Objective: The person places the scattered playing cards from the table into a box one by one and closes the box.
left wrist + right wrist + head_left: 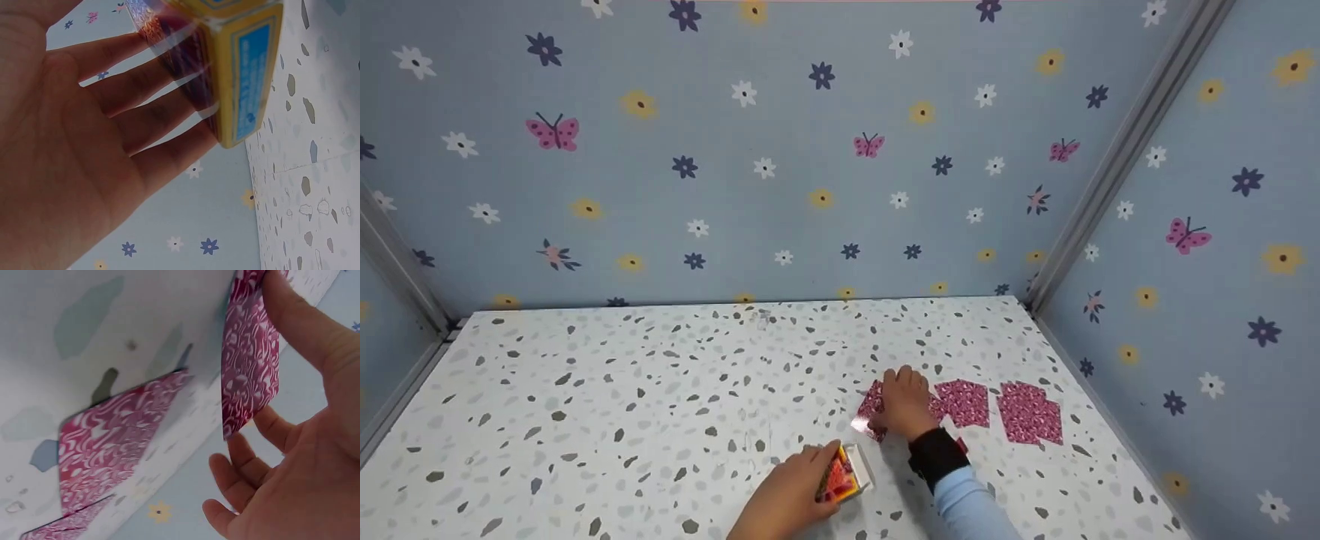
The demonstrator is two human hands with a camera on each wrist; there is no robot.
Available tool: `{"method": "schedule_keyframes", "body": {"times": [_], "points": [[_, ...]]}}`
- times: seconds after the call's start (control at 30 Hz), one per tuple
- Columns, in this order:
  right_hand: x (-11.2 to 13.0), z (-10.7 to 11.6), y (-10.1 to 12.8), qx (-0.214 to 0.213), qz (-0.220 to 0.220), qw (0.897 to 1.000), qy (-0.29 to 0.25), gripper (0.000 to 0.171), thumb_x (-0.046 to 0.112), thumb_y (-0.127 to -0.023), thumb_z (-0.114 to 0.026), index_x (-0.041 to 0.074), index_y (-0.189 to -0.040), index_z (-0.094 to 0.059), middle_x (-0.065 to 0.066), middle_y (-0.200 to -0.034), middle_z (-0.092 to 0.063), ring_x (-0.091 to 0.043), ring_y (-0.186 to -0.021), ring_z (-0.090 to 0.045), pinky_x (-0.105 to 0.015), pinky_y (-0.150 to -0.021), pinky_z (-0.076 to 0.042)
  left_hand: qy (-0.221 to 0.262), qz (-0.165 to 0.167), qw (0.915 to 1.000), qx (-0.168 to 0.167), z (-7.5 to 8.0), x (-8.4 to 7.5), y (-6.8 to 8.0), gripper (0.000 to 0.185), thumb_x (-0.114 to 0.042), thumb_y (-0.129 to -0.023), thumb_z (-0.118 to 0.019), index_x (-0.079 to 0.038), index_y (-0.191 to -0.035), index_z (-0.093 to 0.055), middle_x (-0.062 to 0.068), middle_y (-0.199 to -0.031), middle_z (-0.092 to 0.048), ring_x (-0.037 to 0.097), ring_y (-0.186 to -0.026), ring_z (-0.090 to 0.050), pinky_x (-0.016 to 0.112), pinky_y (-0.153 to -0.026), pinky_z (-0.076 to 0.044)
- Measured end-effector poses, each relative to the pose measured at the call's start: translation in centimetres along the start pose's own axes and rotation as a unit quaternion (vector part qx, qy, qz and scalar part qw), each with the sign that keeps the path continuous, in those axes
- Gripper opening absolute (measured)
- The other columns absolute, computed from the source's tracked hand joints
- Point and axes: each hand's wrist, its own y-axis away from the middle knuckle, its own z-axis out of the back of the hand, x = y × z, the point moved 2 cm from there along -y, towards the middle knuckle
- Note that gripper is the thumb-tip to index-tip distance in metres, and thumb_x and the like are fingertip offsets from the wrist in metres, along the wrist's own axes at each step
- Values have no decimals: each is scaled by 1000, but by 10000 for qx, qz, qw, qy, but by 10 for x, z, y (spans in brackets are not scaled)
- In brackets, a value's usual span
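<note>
speckled tabletop (660,420) | left hand (787,499) fingers grip card box (844,474) | right hand (906,403) fingers pinch card (250,354)

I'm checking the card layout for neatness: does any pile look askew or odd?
Yes, mildly. The two card piles right of the right hand are fanned crookedly, not squared. The card that hand pinches is lifted off the table. The left hand holds the card box.

Recording booth: flower-and-butterfly wallpapered walls (780,150), speckled terrazzo tabletop (622,405).
</note>
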Motion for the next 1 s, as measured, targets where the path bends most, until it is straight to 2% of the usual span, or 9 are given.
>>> {"method": "schedule_keyframes", "body": {"times": [0.17,0.23,0.33,0.4,0.47,0.57,0.73,0.87,1.0], "points": [[7,6,9,-671,-112,9977,30,48,13,-65,-82,-1,-92,-44,-15,-90,-45,-29,-82,-46,-41,-71,-42,13,18,10000,-11,0,1,0,75,-31,-74,-75,-3,-136,-43,16,-117,-59,31,-98,-59,44,-87,-50],[9,10,13,-701,-173,9974,33,38,6,-73,-73,-3,-97,-46,-17,-88,-52,-31,-79,-52,-42,-68,-46,7,43,10000,19,0,2,0,75,-32,-74,-75,-3,-137,-43,16,-118,-59,31,-99,-59,45,-88,-49],[12,17,20,-625,-209,9978,-31,34,0,-81,-61,-9,-111,-48,-17,-78,-60,-31,-66,-58,-44,-62,-49,2,62,10000,52,0,2,-1,75,-32,-75,-74,-3,-137,-43,16,-118,-58,31,-100,-59,45,-88,-49],[12,22,26,-614,-144,9978,-214,35,-3,-83,-56,-8,-117,-47,-14,-67,-60,-26,-54,-55,-38,-52,-48,9,60,10000,75,0,2,-1,75,-32,-74,-75,-3,-137,-43,15,-117,-59,31,-99,-59,44,-88,-49],[12,27,31,-706,15,9963,-480,38,-5,-83,-56,-5,-120,-47,-9,-57,-55,-19,-44,-46,-31,-42,-40,14,53,10000,74,0,3,-1,75,-31,-74,-75,-3,-136,-44,15,-116,-59,30,-99,-59,44,-87,-50],[12,35,40,-830,319,9918,-915,41,-7,-80,-58,0,-120,-48,-3,-54,-49,-11,-44,-36,-23,-38,-29,20,61,9999,84,0,3,-2,74,-29,-73,-75,-3,-136,-44,14,-115,-59,29,-97,-59,43,-86,-50],[11,50,53,-829,757,9823,-1500,48,-15,-76,-55,0,-121,-53,-8,-63,-57,-11,-52,-43,-22,-47,-38,81,165,9998,80,0,3,-1,73,-28,-73,-75,-4,-136,-45,14,-115,-59,29,-99,-59,43,-87,-50],[8,68,62,-472,662,9708,-2258,43,-16,-78,-52,0,-118,-54,-11,-72,-61,-10,-55,-49,-21,-49,-43,93,241,9996,149,0,2,-2,74,-29,-74,-75,-4,-136,-44,14,-118,-58,31,-102,-59,45,-89,-49],[5,87,71,-224,348,9429,-3306,34,-11,-83,-53,0,-115,-54,-13,-81,-59,-12,-54,-53,-23,-45,-49,120,293,9993,200,0,3,-3,75,-29,-74,-75,-5,-137,-43,14,-120,-58,31,-104,-58,45,-91,-48]]}}
